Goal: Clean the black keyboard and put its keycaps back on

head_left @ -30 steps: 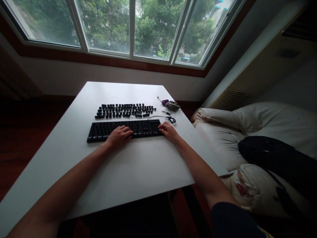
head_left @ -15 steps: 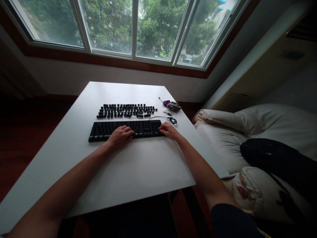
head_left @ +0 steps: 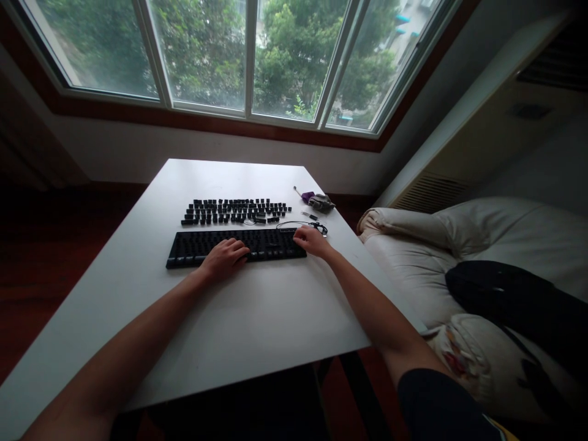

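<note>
A long black keyboard (head_left: 193, 248) lies on the white table (head_left: 257, 324), its rows looking partly bare of keycaps. My left hand (head_left: 226, 257) rests over its front edge near the middle, fingers stretched across the board. At the right end of the keyboard is my right hand (head_left: 312, 240), fingers curled together over the keys; whatever may be between the fingertips is too small to make out. Just beyond the keyboard, many loose black keycaps (head_left: 234, 210) stand in rows.
A black cable (head_left: 318, 227) lies past my right hand, partly covered by it. Farther right are a small dark tool (head_left: 311, 215), a grey cloth (head_left: 320, 203) and a purple item (head_left: 308, 196). A cream sofa (head_left: 404, 257) with a black bag (head_left: 509, 300) stands beside the table.
My right hand has shifted slightly toward the keyboard's far edge and now covers more of the cable. My left hand stays in place. The camera view has tilted a little.
</note>
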### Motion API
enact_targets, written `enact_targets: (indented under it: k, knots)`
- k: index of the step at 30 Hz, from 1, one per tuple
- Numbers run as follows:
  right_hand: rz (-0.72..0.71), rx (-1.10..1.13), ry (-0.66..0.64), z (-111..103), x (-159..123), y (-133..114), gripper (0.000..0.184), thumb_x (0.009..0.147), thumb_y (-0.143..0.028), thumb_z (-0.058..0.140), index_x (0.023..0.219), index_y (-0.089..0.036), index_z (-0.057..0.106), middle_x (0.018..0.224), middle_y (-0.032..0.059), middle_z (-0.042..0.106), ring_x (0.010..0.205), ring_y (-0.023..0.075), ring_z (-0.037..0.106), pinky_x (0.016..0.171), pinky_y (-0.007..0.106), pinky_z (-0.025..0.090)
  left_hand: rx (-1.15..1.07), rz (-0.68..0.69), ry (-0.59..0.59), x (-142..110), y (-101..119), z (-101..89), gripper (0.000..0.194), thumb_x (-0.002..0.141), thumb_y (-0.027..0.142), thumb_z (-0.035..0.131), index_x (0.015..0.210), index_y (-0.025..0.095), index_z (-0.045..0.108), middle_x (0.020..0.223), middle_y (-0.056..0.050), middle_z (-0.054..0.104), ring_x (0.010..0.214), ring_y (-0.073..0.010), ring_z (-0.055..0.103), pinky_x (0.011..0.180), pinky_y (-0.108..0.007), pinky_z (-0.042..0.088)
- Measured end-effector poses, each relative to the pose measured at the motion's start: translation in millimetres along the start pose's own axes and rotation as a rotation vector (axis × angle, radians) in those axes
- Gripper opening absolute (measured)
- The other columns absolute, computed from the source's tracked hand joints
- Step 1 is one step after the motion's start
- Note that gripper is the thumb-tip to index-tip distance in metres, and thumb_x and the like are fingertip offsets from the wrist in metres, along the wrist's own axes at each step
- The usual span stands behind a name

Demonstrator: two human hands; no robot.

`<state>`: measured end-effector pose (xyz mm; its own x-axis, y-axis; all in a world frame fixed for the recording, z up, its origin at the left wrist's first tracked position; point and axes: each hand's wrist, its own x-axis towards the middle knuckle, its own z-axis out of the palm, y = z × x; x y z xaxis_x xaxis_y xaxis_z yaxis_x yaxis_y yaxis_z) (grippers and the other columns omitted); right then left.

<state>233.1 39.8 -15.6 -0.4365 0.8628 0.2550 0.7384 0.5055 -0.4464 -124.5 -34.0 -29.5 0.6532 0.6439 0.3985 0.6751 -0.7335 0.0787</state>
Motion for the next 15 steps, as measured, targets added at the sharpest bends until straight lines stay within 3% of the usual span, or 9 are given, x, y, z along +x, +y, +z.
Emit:
enact_targets:
  k: [5,10,15]
  knots:
    - [0.034,-0.112,0.153,17,47,-7,0.009,0.09,-0.021,0.061,0.096,-0.021,0.069,0.092,0.0042,0.067,0.084,0.0186,0.06,0.078,0.029,0.046,-0.006,-0.01,-0.017,0,0,-2.5,0.023,0.097,0.028,0.054,0.116,0.021,0.066,0.108,-0.009,0.065,0.1,-0.0238,0.057,0.089,-0.04,0.046]
    - [0.111,-0.28,0.075,35,84,-9,0.021,0.09,-0.019,0.063,0.111,-0.023,0.066,0.101,0.0054,0.071,0.102,0.0225,0.06,0.089,0.032,0.046,-0.016,-0.015,-0.025,1,-1,-2.8,0.024,0.097,0.027,0.054,0.118,0.022,0.065,0.109,-0.008,0.066,0.101,-0.0235,0.057,0.091,-0.04,0.046]
    - [0.158,-0.313,0.043,43,103,-7,0.021,0.089,-0.024,0.066,0.111,-0.024,0.066,0.107,0.0068,0.071,0.1,0.023,0.062,0.085,0.031,0.046,-0.021,-0.014,-0.022,2,-2,-2.2,0.024,0.097,0.027,0.055,0.118,0.022,0.066,0.109,-0.008,0.066,0.101,-0.0233,0.058,0.092,-0.04,0.046]
